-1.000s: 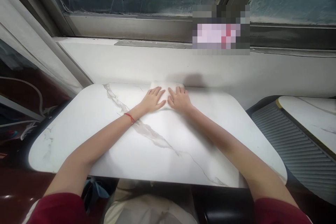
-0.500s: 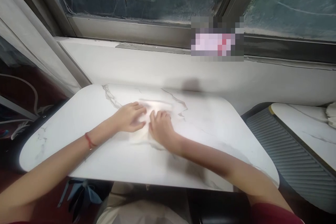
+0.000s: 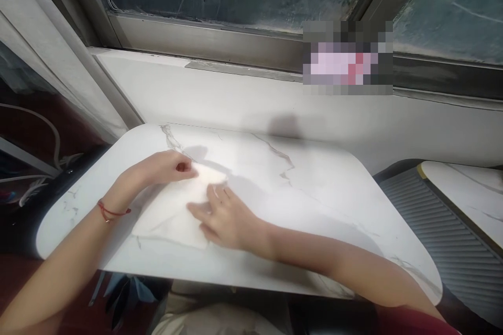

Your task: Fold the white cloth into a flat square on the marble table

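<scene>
A thin white tissue-like sheet (image 3: 173, 214) is spread over the white tabletop; whether it is paper or cloth I cannot tell. My left hand (image 3: 173, 166), with a red string at its wrist, is closed in a pinch on the sheet's far left edge and holds that part a little above the table. My right hand (image 3: 228, 217) is over the sheet's right side, fingers apart and somewhat bent, the tips touching or just above it. The sheet's right edge is partly hidden beneath this hand.
The marble-patterned table (image 3: 314, 193) has rounded corners and stands against a white wall (image 3: 220, 91) below a window. A pixelated item (image 3: 346, 63) is on the sill. To the right is a second table (image 3: 463, 183) with a ribbed grey side. A pale curtain (image 3: 51, 36) hangs left.
The sheet has been spread wider toward the near left. My left hand has moved left and closed on its edge, while my right hand has come nearer and its fingers have spread. The view has shifted slightly.
</scene>
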Demonstrator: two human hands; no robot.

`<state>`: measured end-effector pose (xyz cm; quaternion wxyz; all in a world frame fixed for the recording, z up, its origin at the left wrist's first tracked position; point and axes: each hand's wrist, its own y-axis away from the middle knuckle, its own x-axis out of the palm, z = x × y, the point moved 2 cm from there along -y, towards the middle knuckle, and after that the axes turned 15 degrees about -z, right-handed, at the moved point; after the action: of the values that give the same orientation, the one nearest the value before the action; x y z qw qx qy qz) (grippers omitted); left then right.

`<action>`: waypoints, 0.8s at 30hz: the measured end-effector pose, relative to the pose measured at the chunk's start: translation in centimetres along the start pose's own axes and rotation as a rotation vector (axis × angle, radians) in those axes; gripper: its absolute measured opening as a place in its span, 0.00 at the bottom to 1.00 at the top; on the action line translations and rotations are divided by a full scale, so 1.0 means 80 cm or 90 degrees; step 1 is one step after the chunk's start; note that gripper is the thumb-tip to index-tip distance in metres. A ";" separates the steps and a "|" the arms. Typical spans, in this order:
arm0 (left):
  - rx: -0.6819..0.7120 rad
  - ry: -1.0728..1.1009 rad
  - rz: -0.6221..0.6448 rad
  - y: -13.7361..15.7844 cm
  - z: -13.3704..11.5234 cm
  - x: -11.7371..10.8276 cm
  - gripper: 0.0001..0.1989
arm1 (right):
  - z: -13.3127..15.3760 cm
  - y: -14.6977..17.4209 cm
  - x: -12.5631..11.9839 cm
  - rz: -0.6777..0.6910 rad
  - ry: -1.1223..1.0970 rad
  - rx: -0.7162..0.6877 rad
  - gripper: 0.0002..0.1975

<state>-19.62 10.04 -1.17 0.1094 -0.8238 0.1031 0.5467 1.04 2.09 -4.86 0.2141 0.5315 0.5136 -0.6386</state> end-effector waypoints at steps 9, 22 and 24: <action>0.038 -0.142 -0.191 -0.015 0.015 0.009 0.22 | -0.100 -0.063 0.031 0.075 0.019 0.133 0.23; 0.070 -0.175 -0.270 -0.037 0.053 0.052 0.31 | -0.148 -0.086 0.056 0.016 0.011 0.110 0.19; 0.066 -0.176 -0.274 -0.038 0.055 0.052 0.31 | -0.150 -0.085 0.062 0.011 0.019 0.102 0.20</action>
<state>-21.01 14.01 -6.44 0.2785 -0.7375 -0.0627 0.6120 -0.70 16.63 -5.30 0.1688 0.5606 0.4594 -0.6680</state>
